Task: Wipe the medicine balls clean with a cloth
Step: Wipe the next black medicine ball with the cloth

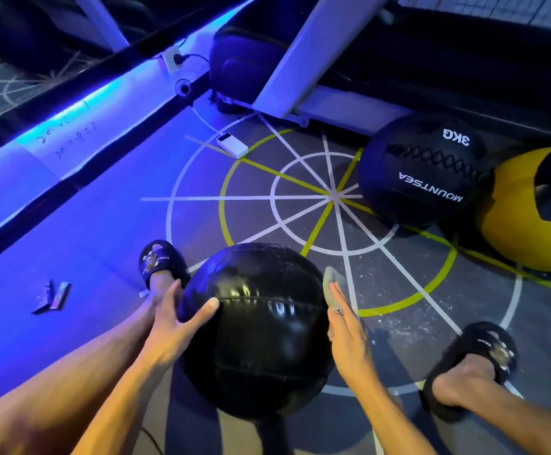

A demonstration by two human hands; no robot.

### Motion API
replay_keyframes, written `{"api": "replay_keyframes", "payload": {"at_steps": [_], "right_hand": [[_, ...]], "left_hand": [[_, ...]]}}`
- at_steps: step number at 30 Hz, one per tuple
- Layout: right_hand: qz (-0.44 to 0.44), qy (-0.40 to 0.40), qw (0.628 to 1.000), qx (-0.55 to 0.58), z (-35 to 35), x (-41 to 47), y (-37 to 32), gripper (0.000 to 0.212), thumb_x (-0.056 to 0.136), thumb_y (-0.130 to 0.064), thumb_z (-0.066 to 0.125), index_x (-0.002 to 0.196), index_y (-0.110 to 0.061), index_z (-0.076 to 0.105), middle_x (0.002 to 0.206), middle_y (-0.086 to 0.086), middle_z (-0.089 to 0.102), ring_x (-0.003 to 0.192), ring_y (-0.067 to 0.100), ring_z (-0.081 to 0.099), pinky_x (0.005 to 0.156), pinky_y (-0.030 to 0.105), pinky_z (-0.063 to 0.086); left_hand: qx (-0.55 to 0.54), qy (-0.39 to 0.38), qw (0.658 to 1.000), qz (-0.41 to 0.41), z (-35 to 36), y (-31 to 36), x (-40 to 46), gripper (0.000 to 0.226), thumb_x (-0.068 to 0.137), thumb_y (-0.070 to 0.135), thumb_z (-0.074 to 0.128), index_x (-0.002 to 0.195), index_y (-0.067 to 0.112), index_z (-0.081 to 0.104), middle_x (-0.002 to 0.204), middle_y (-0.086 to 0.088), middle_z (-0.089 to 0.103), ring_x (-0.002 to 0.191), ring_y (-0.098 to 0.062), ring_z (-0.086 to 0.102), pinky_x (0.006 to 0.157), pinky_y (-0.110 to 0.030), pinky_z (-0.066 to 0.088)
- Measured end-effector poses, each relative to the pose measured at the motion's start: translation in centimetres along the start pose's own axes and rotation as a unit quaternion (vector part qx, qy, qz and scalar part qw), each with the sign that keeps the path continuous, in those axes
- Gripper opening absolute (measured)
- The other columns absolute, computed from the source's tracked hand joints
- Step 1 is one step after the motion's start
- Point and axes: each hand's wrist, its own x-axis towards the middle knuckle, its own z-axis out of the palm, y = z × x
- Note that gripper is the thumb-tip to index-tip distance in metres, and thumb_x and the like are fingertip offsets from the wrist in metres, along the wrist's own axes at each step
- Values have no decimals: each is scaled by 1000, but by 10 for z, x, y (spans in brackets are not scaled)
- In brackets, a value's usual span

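A glossy black medicine ball [257, 330] sits on the gym floor [398, 290] at 6 o'clock in the head view, between the person's slippered feet. The left hand [172, 326] rests spread on the ball's 9 o'clock flank, thumb laid across the upper seam, fingers relaxed and not curled closed. The right hand [349, 333] holds straight fingers flat against a pale cloth [331, 284], pressing it to the 3 o'clock flank.

2 further balls lie at 2 o'clock: a black one marked 3KG [421, 169] and, touching it, a yellow-and-black one [530, 208]. A white power bank [232, 145] lies at 12 o'clock.

Judgement: the shell looks smooth, slightly yielding and likely slippery when damp; the ball is probably heavy enough to stay put but free to roll. Holding is best done by palms on opposite flanks, with fingers near the stitched seams for purchase.
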Motion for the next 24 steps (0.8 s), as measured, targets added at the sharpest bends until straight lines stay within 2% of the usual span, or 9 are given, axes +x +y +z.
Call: {"api": "replay_keyframes", "payload": {"at_steps": [3, 5, 8, 12, 15, 17, 19, 22, 24], "right_hand": [[6, 22, 998, -66, 0, -6, 3, 52, 108, -21, 36, 157, -39, 30, 161, -21, 31, 147, 0, 26, 120, 31, 26], [46, 55, 995, -75, -3, 0, -2, 48, 109, -23, 35, 156, -32, 34, 163, -11, 31, 151, 7, 21, 123, 35, 21], [84, 81, 986, -122, 10, 15, -28, 45, 110, -29, 29, 154, -26, 41, 155, -2, 46, 142, 23, 42, 114, 37, 31], [-130, 12, 936, -327, 80, 17, -92, 49, 98, -22, 26, 134, -7, 55, 138, 18, 55, 128, 39, 51, 105, 47, 44], [-330, -150, 837, -410, 126, -6, -95, 53, 95, -21, 28, 139, -3, 51, 145, 18, 50, 140, 35, 39, 123, 44, 22], [-378, -178, 815, -402, 112, -2, -88, 56, 95, -22, 30, 144, -6, 51, 151, 13, 50, 145, 28, 38, 126, 37, 14], [-361, -163, 831, -390, 81, 17, -81, 54, 96, -19, 35, 146, -10, 52, 152, 11, 50, 145, 27, 40, 125, 37, 19], [-150, -89, 940, -292, 31, 46, -69, 44, 104, -20, 35, 144, -22, 54, 146, 10, 55, 136, 32, 50, 114, 44, 38], [-22, -48, 967, -248, 9, 54, -61, 43, 108, -31, 30, 146, -31, 52, 146, 4, 56, 131, 31, 53, 110, 43, 40]], "left_hand": [[25, -19, 998, 53, 3, 2, -5, 107, 55, 84, 73, 149, 48, 36, 153, 15, 35, 143, -7, 33, 122, -38, 29], [13, -25, 999, 35, 3, -6, -4, 114, 53, 85, 76, 152, 44, 35, 156, 10, 37, 144, -12, 37, 122, -44, 32], [20, -12, 999, 43, 3, -16, -2, 117, 53, 86, 79, 152, 42, 34, 155, 9, 40, 144, -12, 39, 122, -47, 34], [35, -4, 997, 63, 11, -21, -6, 113, 56, 78, 81, 151, 39, 35, 151, 8, 44, 141, -11, 41, 121, -44, 35], [49, 7, 994, 93, 11, -26, -8, 97, 59, 61, 78, 145, 38, 40, 149, 4, 49, 137, -11, 46, 120, -48, 37], [44, 9, 994, 98, 11, -28, -10, 96, 58, 67, 82, 141, 44, 40, 147, 6, 49, 136, -11, 46, 119, -47, 38], [37, 8, 995, 93, 11, -25, -13, 97, 51, 80, 83, 134, 56, 38, 148, 9, 43, 138, -12, 40, 119, -44, 36], [44, 1, 996, 77, 10, -23, -17, 102, 45, 85, 79, 133, 58, 34, 148, 11, 35, 139, -11, 29, 119, -43, 30], [44, 3, 996, 78, 12, -20, -21, 113, 40, 92, 75, 136, 52, 32, 148, 10, 33, 139, -11, 27, 117, -42, 29]]}}
